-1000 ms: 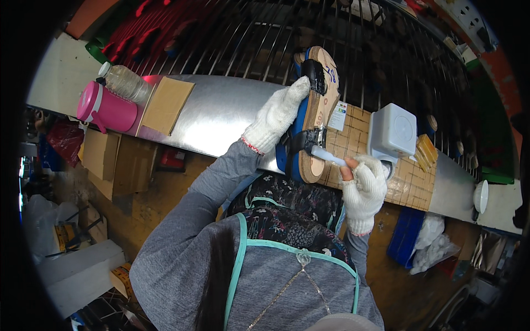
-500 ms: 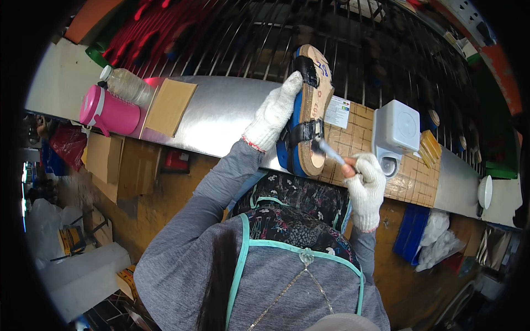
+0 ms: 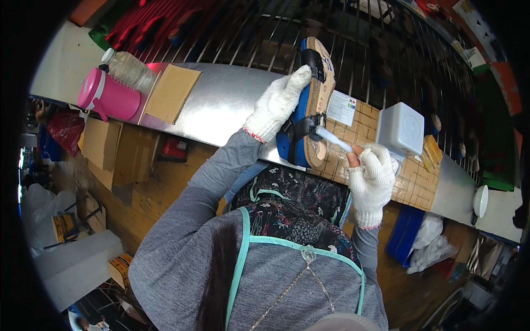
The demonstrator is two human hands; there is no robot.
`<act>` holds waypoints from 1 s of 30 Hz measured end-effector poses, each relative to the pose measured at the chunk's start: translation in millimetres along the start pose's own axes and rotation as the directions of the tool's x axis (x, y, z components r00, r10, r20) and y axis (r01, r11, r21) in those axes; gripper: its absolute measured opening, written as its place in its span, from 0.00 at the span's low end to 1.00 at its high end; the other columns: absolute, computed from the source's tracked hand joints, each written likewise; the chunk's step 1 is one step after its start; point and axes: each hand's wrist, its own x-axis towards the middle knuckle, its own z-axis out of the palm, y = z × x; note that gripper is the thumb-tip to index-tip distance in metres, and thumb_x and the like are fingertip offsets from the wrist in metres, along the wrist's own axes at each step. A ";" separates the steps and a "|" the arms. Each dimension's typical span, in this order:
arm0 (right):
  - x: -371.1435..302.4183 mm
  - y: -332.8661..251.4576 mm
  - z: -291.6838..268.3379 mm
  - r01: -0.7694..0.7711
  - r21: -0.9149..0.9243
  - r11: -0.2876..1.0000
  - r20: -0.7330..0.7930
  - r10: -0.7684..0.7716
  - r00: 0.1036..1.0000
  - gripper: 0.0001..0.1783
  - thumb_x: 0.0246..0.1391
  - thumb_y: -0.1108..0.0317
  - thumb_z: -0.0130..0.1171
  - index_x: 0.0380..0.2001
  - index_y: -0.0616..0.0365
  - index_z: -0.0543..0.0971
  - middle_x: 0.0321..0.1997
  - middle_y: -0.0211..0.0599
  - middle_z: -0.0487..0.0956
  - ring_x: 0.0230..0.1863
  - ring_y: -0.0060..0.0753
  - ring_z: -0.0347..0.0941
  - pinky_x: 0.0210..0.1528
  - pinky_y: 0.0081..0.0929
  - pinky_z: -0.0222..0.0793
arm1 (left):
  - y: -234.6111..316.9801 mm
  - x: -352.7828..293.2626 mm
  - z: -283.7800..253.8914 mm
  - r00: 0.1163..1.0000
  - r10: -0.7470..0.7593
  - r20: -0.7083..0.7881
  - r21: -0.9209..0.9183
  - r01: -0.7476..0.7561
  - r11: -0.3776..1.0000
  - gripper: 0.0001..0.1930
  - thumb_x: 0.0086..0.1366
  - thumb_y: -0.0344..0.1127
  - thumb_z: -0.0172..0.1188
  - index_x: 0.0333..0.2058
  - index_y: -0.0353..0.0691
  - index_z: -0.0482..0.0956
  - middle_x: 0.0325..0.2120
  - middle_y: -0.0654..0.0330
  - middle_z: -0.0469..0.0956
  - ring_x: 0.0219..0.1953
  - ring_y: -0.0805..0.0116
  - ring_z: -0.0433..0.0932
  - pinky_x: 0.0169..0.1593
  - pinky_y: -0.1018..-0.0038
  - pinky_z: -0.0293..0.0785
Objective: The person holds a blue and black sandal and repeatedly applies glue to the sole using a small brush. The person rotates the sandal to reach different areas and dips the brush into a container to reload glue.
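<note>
My left hand (image 3: 276, 105), in a white knit glove, grips a sandal (image 3: 312, 105) with a blue sole, a cork-coloured footbed and black straps, held on edge above the bench. My right hand (image 3: 371, 179), also gloved with the fingertips bare, holds a white brush (image 3: 334, 139) whose tip touches the footbed near the heel strap. Both grey sleeves come up from the lower edge.
A metal-topped bench (image 3: 210, 105) carries a pink flask (image 3: 107, 99), a clear plastic bottle (image 3: 127, 69), a cardboard piece (image 3: 171, 94), a tiled board (image 3: 408, 171) and a white square box (image 3: 400, 128). Metal rack bars (image 3: 232, 33) run behind. Cardboard boxes (image 3: 99, 149) stand on the floor at left.
The sandal has tilted more upright and shifted slightly right. My right hand has moved up a little with the brush against the footbed.
</note>
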 end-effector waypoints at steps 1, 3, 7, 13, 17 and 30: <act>2.6 0.1 1.1 0.034 -0.007 0.999 -0.037 -0.034 0.999 0.10 0.50 0.68 0.72 0.36 0.59 0.86 0.38 0.37 0.80 0.40 0.39 0.74 0.44 0.33 0.66 | 1.3 -0.4 -0.1 1.000 0.025 0.007 0.016 -0.025 1.000 0.45 0.68 0.69 0.51 0.61 0.26 0.70 0.50 0.46 0.79 0.52 0.64 0.79 0.59 0.71 0.73; 5.8 2.6 3.1 0.069 -0.013 0.998 -0.079 -0.069 0.994 0.10 0.49 0.68 0.72 0.36 0.58 0.86 0.38 0.37 0.81 0.40 0.39 0.74 0.45 0.33 0.66 | 1.4 0.1 -0.1 0.998 0.064 0.021 0.038 -0.064 0.997 0.45 0.69 0.70 0.50 0.61 0.26 0.70 0.51 0.46 0.79 0.52 0.64 0.78 0.59 0.71 0.73; 8.7 9.3 0.3 0.083 0.072 0.994 0.014 -0.084 0.996 0.11 0.46 0.69 0.73 0.34 0.57 0.87 0.37 0.37 0.81 0.40 0.39 0.74 0.44 0.34 0.65 | -2.4 4.4 -5.0 0.999 0.020 0.043 0.056 -0.023 0.998 0.46 0.69 0.71 0.47 0.62 0.27 0.70 0.53 0.45 0.78 0.54 0.63 0.78 0.60 0.71 0.72; 14.7 16.6 -2.8 0.138 0.118 0.983 0.061 -0.146 0.987 0.11 0.42 0.68 0.74 0.33 0.54 0.87 0.35 0.33 0.80 0.38 0.37 0.73 0.42 0.33 0.62 | -19.6 27.1 -6.4 0.975 -0.203 0.092 -0.024 0.206 0.978 0.45 0.68 0.75 0.43 0.65 0.38 0.69 0.55 0.49 0.77 0.55 0.65 0.77 0.59 0.71 0.74; 22.7 19.2 -4.7 0.196 0.135 0.971 0.077 -0.207 0.975 0.12 0.41 0.68 0.74 0.34 0.54 0.87 0.35 0.32 0.81 0.38 0.36 0.72 0.42 0.32 0.63 | -29.7 36.0 -1.0 0.925 -0.358 0.129 -0.048 0.367 0.929 0.51 0.63 0.79 0.43 0.69 0.40 0.63 0.63 0.45 0.70 0.62 0.55 0.72 0.66 0.64 0.66; 73.0 13.2 -1.6 0.319 0.318 0.893 0.251 -0.404 0.880 0.12 0.43 0.67 0.73 0.35 0.52 0.88 0.36 0.32 0.82 0.37 0.36 0.73 0.42 0.32 0.66 | -112.4 15.2 5.2 0.373 0.165 0.913 -0.405 0.779 0.479 0.35 0.75 0.62 0.42 0.68 0.40 0.61 0.59 0.41 0.71 0.57 0.52 0.78 0.60 0.54 0.76</act>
